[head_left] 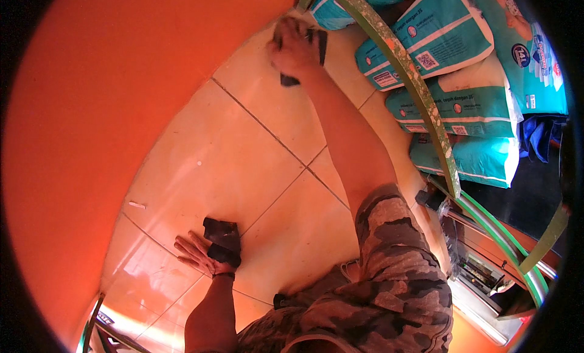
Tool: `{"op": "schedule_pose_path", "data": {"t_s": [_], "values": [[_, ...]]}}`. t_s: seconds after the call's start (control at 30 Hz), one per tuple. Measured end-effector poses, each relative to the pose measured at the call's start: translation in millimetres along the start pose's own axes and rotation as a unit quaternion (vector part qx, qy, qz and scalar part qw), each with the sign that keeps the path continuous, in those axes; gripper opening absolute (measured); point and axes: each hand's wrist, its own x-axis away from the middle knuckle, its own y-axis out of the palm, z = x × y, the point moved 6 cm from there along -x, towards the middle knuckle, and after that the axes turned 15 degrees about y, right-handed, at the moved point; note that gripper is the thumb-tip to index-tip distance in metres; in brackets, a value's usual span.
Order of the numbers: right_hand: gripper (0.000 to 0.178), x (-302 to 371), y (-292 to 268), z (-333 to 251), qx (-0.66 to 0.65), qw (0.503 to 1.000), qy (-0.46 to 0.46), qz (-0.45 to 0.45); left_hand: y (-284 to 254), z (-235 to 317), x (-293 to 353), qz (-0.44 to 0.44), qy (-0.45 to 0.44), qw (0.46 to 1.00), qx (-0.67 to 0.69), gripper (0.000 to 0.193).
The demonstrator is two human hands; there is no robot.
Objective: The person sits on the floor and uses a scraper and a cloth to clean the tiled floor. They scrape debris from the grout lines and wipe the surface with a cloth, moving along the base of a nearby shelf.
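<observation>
My left hand [198, 254] lies flat on the tiled floor [243, 170] with its fingers spread, holding nothing. A black strap-like piece [222, 238] sits at its thumb side, with a dark band round the wrist. My right arm stretches far ahead, and my right hand [295, 48] is down at the floor close to the orange wall [121, 97]. Its fingers are smeared by motion, so what lies under them cannot be made out. A similar black piece [319, 45] shows around that hand.
Several teal and white plastic packs [447, 39] are stacked on the right behind a worn green metal frame [413, 79]. A small white scrap [137, 204] lies on the tiles near the wall. At lower right stands a glass-fronted metal case [480, 268].
</observation>
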Motion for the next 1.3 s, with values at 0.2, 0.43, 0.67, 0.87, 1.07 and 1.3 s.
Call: {"op": "schedule_pose_path", "data": {"t_s": [0.2,0.43,0.67,0.87,1.07,1.3], "values": [[0.075,8,-1,-13,0.051,0.998,0.022,0.002,6,-5,1,-0.018,0.002,1.000,0.019,0.096],[0.085,-12,-15,-16,0.086,0.989,0.105,-0.058,-4,3,-4,-0.008,0.016,1.000,0.024,0.100],[0.071,-25,-13,-8,0.101,0.990,0.096,-0.027,3,-2,1,-0.022,0.012,0.999,0.028,0.100],[0.063,-16,-17,-19,0.100,0.992,0.050,-0.056,4,-2,1,-0.012,-0.002,0.999,0.043,0.095],[0.060,1,-2,-20,0.104,0.994,0.009,0.018,1,-1,-1,0.008,-0.008,0.999,0.051,0.082],[0.059,-1,-3,-20,0.124,0.991,-0.046,0.034,-4,0,-2,0.022,-0.008,0.996,0.085,0.086]]}}
